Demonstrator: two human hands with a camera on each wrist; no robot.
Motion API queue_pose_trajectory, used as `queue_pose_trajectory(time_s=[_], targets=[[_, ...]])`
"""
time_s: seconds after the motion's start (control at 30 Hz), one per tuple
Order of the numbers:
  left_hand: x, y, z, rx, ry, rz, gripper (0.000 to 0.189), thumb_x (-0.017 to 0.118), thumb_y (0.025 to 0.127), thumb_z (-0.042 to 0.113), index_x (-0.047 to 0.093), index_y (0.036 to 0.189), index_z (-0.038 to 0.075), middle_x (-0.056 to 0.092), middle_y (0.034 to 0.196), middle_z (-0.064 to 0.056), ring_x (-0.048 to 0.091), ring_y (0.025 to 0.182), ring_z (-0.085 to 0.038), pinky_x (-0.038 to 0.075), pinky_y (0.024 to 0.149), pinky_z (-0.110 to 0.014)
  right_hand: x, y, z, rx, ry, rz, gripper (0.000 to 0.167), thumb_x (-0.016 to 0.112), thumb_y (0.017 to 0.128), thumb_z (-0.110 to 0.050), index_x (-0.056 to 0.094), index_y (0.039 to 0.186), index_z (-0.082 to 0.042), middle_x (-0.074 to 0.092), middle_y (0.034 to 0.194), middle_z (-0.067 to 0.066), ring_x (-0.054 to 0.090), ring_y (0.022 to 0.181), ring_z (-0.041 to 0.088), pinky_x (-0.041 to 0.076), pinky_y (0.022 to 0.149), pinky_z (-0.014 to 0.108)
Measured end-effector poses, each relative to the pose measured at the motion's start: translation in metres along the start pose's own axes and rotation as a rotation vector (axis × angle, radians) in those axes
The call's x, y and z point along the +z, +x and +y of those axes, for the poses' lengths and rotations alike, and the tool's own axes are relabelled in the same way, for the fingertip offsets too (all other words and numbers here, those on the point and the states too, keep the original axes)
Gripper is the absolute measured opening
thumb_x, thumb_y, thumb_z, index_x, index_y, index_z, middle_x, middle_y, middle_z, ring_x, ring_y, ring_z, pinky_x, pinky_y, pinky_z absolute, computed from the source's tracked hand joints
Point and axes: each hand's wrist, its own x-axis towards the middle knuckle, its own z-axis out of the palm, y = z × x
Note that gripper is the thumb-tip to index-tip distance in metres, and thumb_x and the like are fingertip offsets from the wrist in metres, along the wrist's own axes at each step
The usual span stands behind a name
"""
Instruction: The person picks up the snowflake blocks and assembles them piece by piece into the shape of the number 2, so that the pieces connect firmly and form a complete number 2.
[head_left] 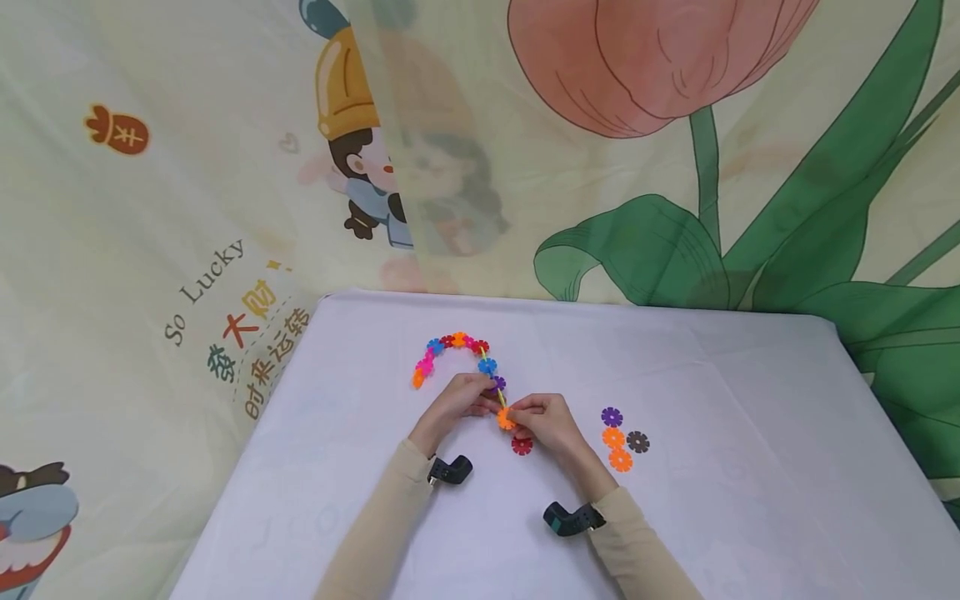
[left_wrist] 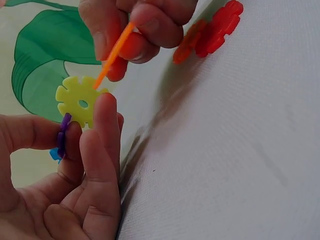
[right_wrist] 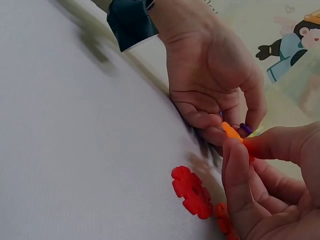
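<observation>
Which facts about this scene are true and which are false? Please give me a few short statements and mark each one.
1. The fingers of the right hand pinch an orange disc. True.
2. The left hand pinches a green disc. False: it pinches a purple disc.
3. The chain of linked discs makes a closed ring. False: it is an open curve with its ends apart.
4. A dark grey disc lies to the right of two loose orange discs. True.
5. The work surface is covered in black cloth. False: the cloth is white.
6. A red disc lies on the cloth near the right hand. True.
</observation>
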Motion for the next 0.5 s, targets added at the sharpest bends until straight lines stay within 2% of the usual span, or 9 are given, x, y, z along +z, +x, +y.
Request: queue_pose_trajectory(time_s=[0.17, 0.3, 0.4, 0.5], targets=[[0.0000, 0.0004, 0.0005, 0.000, -0.021, -0.005, 0.033, 0.051, 0.100, 0.020, 0.065, 0.110, -0.008, 0.070, 0.083, -0.007, 0.066, 0.069, -0.011, 0.054, 0.067, -0.020, -0.0002, 0.0008, 0.0010, 0.015, 0.013, 0.031, 0.014, 0.065, 0.093, -0.004, 0.070, 0.098, 0.008, 0.071, 0.081, 0.012, 0.064, 0.059, 0.015, 0.057, 0.061, 0.023], [-0.0009, 0.0004, 0.0008, -0.012, -0.031, -0.017, 0.030, 0.052, 0.101, 0.019, 0.065, 0.109, -0.007, 0.069, 0.083, -0.006, 0.067, 0.069, -0.010, 0.055, 0.069, -0.020, 0.0002, 0.0010, 0.0003, 0.030, 0.040, 0.024, 0.014, 0.065, 0.093, -0.004, 0.069, 0.099, 0.008, 0.071, 0.080, 0.013, 0.066, 0.060, 0.016, 0.057, 0.061, 0.024], [-0.0024, 0.0002, 0.0012, 0.001, -0.031, -0.049, 0.025, 0.053, 0.101, 0.017, 0.066, 0.104, -0.004, 0.070, 0.084, -0.005, 0.067, 0.071, -0.011, 0.056, 0.071, -0.021, 0.0002, 0.0011, 0.0008, 0.029, 0.051, 0.023, 0.013, 0.066, 0.092, -0.004, 0.069, 0.098, 0.007, 0.071, 0.080, 0.013, 0.067, 0.061, 0.016, 0.057, 0.061, 0.024], [-0.0047, -0.0001, 0.0009, 0.041, -0.033, -0.092, 0.021, 0.053, 0.101, 0.015, 0.064, 0.096, -0.002, 0.070, 0.085, -0.004, 0.067, 0.075, -0.012, 0.056, 0.075, -0.023, -0.0002, 0.0011, 0.0031, 0.000, 0.051, 0.036, 0.012, 0.067, 0.092, -0.004, 0.070, 0.097, 0.006, 0.071, 0.080, 0.012, 0.067, 0.061, 0.016, 0.057, 0.061, 0.024]])
